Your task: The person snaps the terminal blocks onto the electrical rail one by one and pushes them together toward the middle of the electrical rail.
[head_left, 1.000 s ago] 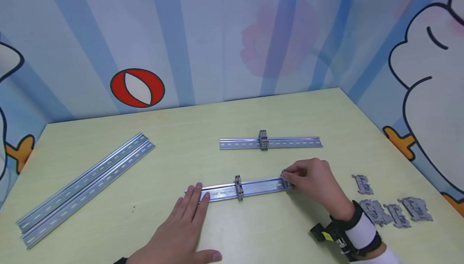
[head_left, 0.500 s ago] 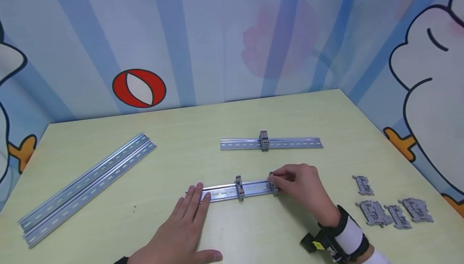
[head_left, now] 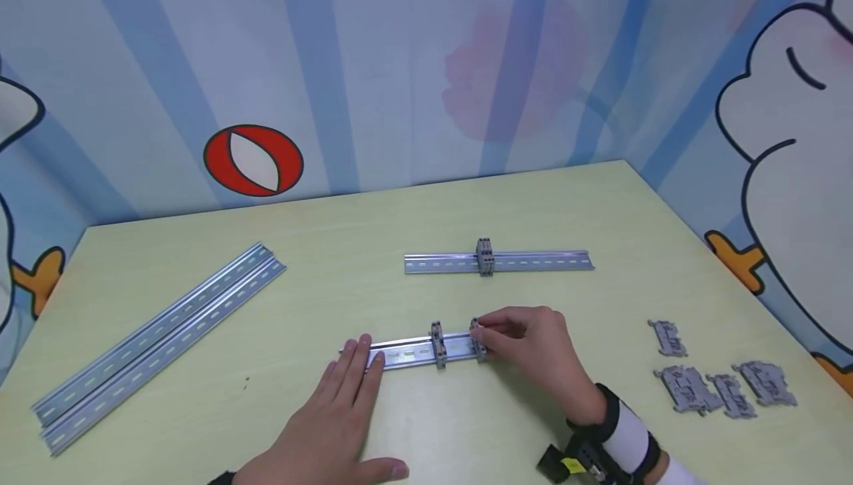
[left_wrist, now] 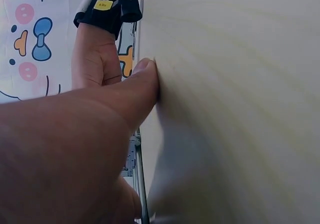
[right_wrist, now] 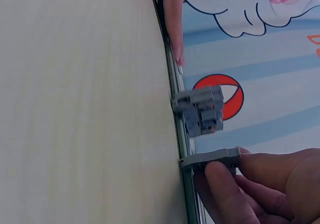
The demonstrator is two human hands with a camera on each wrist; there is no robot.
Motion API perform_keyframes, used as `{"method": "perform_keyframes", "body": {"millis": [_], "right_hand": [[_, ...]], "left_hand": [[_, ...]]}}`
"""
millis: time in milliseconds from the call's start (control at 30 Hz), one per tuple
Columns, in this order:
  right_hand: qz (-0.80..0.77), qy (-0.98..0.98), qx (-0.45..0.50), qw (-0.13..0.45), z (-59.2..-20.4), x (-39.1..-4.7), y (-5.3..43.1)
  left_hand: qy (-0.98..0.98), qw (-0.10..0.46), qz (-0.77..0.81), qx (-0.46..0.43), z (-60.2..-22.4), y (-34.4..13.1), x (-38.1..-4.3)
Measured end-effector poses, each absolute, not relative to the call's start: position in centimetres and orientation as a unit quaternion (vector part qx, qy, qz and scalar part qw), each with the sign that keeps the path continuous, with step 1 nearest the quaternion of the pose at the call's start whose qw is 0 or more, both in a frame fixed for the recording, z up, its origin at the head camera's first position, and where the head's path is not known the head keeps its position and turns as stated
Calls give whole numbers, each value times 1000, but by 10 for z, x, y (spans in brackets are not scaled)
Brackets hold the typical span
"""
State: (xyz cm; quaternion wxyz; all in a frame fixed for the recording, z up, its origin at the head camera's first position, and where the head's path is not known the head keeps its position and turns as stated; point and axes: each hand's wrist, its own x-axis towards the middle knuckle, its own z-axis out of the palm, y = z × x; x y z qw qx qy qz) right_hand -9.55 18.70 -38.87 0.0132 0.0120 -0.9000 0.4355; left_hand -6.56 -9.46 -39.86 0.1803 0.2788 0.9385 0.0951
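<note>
A slotted metal DIN rail (head_left: 408,353) lies across the near middle of the table. My left hand (head_left: 325,407) rests its straight fingers over the rail's left end, thumb spread on the tabletop. Partway along, a grey terminal block (head_left: 437,344) stands on the rail. To its right, my right hand (head_left: 536,344) pinches another grey terminal block (right_wrist: 210,158) between thumb and fingers. In the right wrist view this held block sits at the rail, a small gap apart from the standing block. The left wrist view shows mostly my left thumb (left_wrist: 142,86) and bare tabletop.
Behind lies a second DIN rail (head_left: 543,261) carrying grey terminal blocks (head_left: 484,257). Two longer rails (head_left: 160,333) lie side by side, slanted, at the left. Several loose terminal blocks (head_left: 731,396) lie flat at the right. A cartoon-printed wall (head_left: 380,85) borders the table.
My right hand has moved left along the rail with the pinched terminal block, from near the right end to close beside the standing block. The left hand has stayed put.
</note>
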Motion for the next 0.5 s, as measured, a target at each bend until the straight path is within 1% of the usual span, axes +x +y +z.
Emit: {"method": "perform_keyframes", "body": {"millis": [100, 267, 500], "right_hand": [[449, -893, 17, 3, -391, -95, 176], [457, -889, 26, 17, -394, -93, 167], [477, -878, 30, 19, -395, -89, 158]], "left_hand": [[940, 177, 91, 277, -398, -95, -65], [939, 179, 92, 280, -398, -94, -66], [937, 184, 91, 281, -397, -95, -67]]}}
